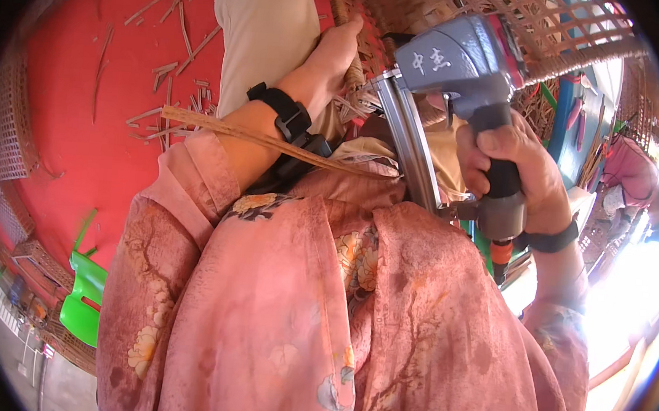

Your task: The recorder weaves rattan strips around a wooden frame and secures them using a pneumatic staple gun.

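Observation:
My right hand (pixel 504 160) is wrapped around the handle of a grey-blue air nail gun (pixel 454 58). Its long silver magazine slants toward my lap, and an orange-and-black hose fitting sits below the grip. The gun's nose is close to the rim of a brown woven wicker piece (pixel 579 28). On that piece's thick wrapped edge, near the top middle, my left hand (pixel 341 46) is closed, with its fingertips partly hidden behind the edge. A flat tan cane strip (pixel 235 131) lies across my left forearm and ends at my lap.
Cut cane scraps (pixel 174 72) are scattered over the red floor (pixel 69 111) at the left. A green plastic chair (pixel 85 295) stands at lower left, near more woven panels (pixel 15 115). At right, pink-handled pliers (pixel 578 116) rest on a blue surface (pixel 588 132).

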Tool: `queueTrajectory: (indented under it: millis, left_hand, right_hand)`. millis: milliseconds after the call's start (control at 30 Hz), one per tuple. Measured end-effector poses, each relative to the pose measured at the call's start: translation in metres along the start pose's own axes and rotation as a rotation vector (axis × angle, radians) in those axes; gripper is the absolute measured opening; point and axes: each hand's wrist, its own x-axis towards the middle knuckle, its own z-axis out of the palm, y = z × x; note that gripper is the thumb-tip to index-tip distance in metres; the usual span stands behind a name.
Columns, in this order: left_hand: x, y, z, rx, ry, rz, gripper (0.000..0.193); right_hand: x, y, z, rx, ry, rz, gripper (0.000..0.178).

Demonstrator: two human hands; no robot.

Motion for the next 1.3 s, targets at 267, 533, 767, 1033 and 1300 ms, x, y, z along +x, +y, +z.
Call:
queueTrajectory:
  millis: [267, 533, 767, 1033, 1300]
  left_hand:
    - [-0.033, -0.003, -0.018, 0.075, -0.022, -0.13, 0.034]
    - [-0.069, 0.019, -0.033, 0.141, -0.144, -0.204, 0.031]
    - [-0.066, 0.016, -0.044, 0.033, -0.255, -0.258, 0.032]
    - [-0.078, 0.016, -0.024, 0.028, -0.197, -0.298, 0.039]
    - [-0.079, 0.01, -0.021, 0.11, -0.192, -0.29, 0.041]
  right_hand:
    - [-0.061, 0.035, -0.036, 0.026, 0.318, -0.482, 0.045]
    - [-0.076, 0.065, -0.084, 0.178, 0.463, -0.731, 0.04]
    - [-0.079, 0.083, -0.144, 0.035, 0.87, -0.57, 0.024]
    - [-0.041, 0.124, -0.247, -0.416, 1.288, -0.571, 0.065]
    - [-0.051, 0.089, -0.286, -0.601, 1.639, 0.049, 0.07]
